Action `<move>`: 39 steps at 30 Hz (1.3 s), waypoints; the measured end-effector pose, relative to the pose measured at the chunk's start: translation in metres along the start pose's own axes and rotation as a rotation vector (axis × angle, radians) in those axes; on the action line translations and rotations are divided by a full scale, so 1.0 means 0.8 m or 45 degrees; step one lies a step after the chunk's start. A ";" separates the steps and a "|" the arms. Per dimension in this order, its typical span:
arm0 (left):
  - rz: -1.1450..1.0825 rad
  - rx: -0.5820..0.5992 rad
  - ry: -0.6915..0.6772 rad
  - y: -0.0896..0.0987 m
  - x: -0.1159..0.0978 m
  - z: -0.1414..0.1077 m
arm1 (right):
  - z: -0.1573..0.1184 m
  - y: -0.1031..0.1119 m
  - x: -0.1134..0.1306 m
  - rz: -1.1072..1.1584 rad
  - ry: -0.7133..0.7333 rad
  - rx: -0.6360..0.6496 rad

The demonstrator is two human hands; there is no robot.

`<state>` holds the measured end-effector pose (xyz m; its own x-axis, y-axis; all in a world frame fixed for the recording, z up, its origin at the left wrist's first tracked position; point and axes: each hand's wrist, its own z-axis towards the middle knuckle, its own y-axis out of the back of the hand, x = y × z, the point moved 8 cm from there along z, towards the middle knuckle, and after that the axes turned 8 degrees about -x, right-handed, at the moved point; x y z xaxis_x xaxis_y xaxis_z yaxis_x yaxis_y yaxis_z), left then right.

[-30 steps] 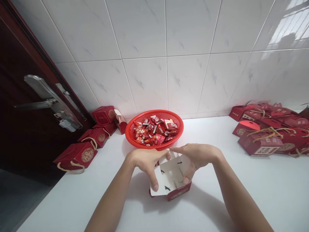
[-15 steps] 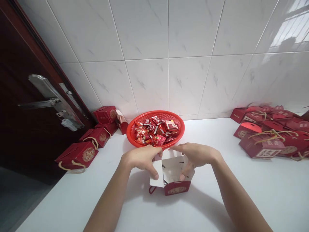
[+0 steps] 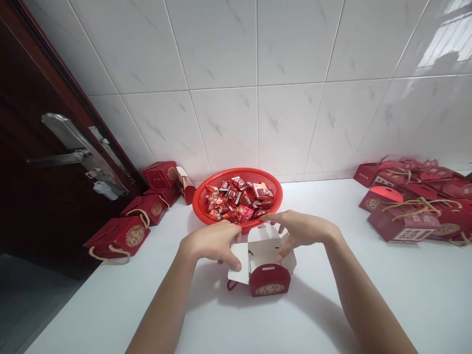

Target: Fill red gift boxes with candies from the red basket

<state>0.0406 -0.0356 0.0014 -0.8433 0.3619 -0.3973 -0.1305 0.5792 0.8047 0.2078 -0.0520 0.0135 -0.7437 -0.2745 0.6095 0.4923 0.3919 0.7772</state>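
A red cardboard gift box (image 3: 270, 285) with a white inside stands on the white table, its top flaps up and spread. My left hand (image 3: 212, 246) holds the box's left flap, the thumb on its white face and the other fingers partly hidden behind. My right hand (image 3: 300, 231) is over the right side of the box, fingers apart, its thumb at the opening by the right flap. Black cord ends show inside the box, and a dark red cord loop (image 3: 231, 285) hangs out at its left. Just behind sits a red plastic basket (image 3: 275, 212) of wrapped sweets (image 3: 239, 197).
Closed red gift boxes with rope handles (image 3: 118, 235) stand along the left edge of the table. More red boxes (image 3: 401, 221) are piled at the right. A tiled wall (image 3: 287, 128) rises behind, and a dark door with a metal handle (image 3: 73, 157) is at the left.
The front and back flaps of the box have come up higher. My right hand has lifted slightly, its thumb now higher in the opening. My left hand stays on the left flap.
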 end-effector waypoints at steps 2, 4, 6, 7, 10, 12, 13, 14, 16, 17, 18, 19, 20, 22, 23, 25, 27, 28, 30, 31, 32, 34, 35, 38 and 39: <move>0.046 -0.043 -0.025 0.005 -0.003 -0.004 | -0.001 -0.001 0.002 -0.009 -0.009 0.015; 0.079 -0.098 -0.064 0.012 -0.007 -0.011 | -0.003 0.001 0.006 -0.010 0.023 0.007; 0.065 -0.160 -0.115 0.020 -0.014 -0.018 | -0.005 0.003 0.007 -0.018 0.027 -0.020; 0.054 -0.198 -0.153 0.024 -0.020 -0.022 | -0.005 0.005 0.006 -0.023 0.016 -0.032; 0.060 -0.366 -0.295 0.034 -0.042 -0.028 | -0.005 0.010 0.006 -0.017 0.019 -0.071; 0.072 -0.450 -0.383 0.034 -0.059 -0.028 | -0.004 0.015 0.011 -0.005 0.063 -0.125; 0.070 -0.453 -0.416 0.031 -0.066 -0.026 | -0.004 0.019 0.013 -0.003 0.085 -0.155; 0.067 -0.431 -0.438 0.025 -0.073 -0.024 | -0.003 0.021 0.016 -0.005 0.100 -0.183; 0.071 -0.343 -0.444 0.012 -0.079 -0.019 | -0.003 0.024 0.017 -0.019 0.107 -0.211; 0.076 -0.293 -0.425 0.006 -0.079 -0.018 | -0.003 0.023 0.018 -0.025 0.112 -0.208; 0.081 -0.247 -0.398 0.001 -0.078 -0.016 | -0.003 0.023 0.018 -0.027 0.118 -0.198; 0.084 -0.212 -0.370 -0.003 -0.075 -0.016 | -0.003 0.022 0.018 -0.028 0.121 -0.189; 0.089 -0.190 -0.352 -0.005 -0.072 -0.016 | -0.004 0.021 0.018 -0.028 0.122 -0.179; 0.106 -0.167 -0.342 -0.008 -0.069 -0.017 | -0.005 0.019 0.018 -0.022 0.131 -0.159; 0.115 -0.159 -0.348 -0.010 -0.068 -0.018 | -0.006 0.018 0.018 -0.018 0.139 -0.149; 0.137 -0.147 -0.363 -0.014 -0.070 -0.020 | -0.006 0.016 0.020 -0.014 0.167 -0.126; 0.186 -0.143 -0.354 -0.020 -0.074 -0.021 | -0.005 0.015 0.020 -0.022 0.174 -0.111; 0.221 -0.147 -0.345 -0.022 -0.077 -0.022 | -0.005 0.014 0.019 -0.030 0.163 -0.107; 0.300 -0.180 -0.353 -0.026 -0.084 -0.023 | -0.003 0.014 0.016 -0.043 0.130 -0.103; 0.336 -0.211 -0.381 -0.027 -0.090 -0.024 | -0.002 0.014 0.015 -0.048 0.115 -0.102; 0.365 -0.246 -0.426 -0.028 -0.097 -0.025 | -0.001 0.013 0.014 -0.056 0.107 -0.100; 0.401 -0.307 -0.526 -0.030 -0.109 -0.027 | 0.000 0.014 0.014 -0.080 0.101 -0.098; 0.418 -0.320 -0.556 -0.031 -0.113 -0.028 | 0.000 0.014 0.014 -0.094 0.099 -0.099; 0.504 -0.310 -0.557 -0.039 -0.118 -0.027 | 0.000 0.014 0.012 -0.120 0.073 -0.091; 0.538 -0.314 -0.548 -0.041 -0.118 -0.027 | 0.000 0.014 0.012 -0.118 0.067 -0.082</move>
<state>0.1132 -0.1047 0.0225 -0.5705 0.8117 -0.1248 0.0075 0.1571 0.9876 0.2062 -0.0502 0.0277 -0.7634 -0.3534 0.5407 0.4520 0.3058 0.8380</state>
